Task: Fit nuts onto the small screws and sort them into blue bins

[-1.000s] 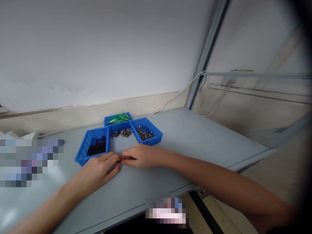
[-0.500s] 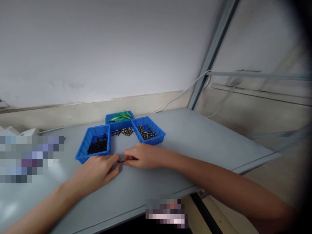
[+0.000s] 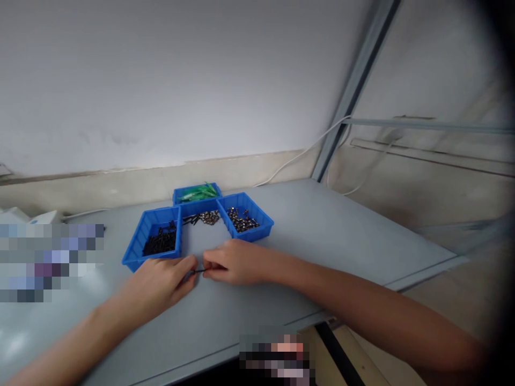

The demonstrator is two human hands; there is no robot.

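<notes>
My left hand pinches one end of a thin black piece, in front of the left blue bin. The other end is between the fingertips of my right hand, so the piece bridges the small gap between both hands. Black parts fill the bottom of the left blue bin. In the right blue bin lie small shiny metal parts. A third blue bin behind them holds green pieces. Loose metal parts and black parts lie between the bins.
The grey table has its front edge just below my hands. A metal frame post rises at the back right, with a white cable running along the wall. White objects stand at the far left.
The view has shifted slightly. Both hands sit a little lower in the picture, still on the black piece, and slightly more of it shows between them.
</notes>
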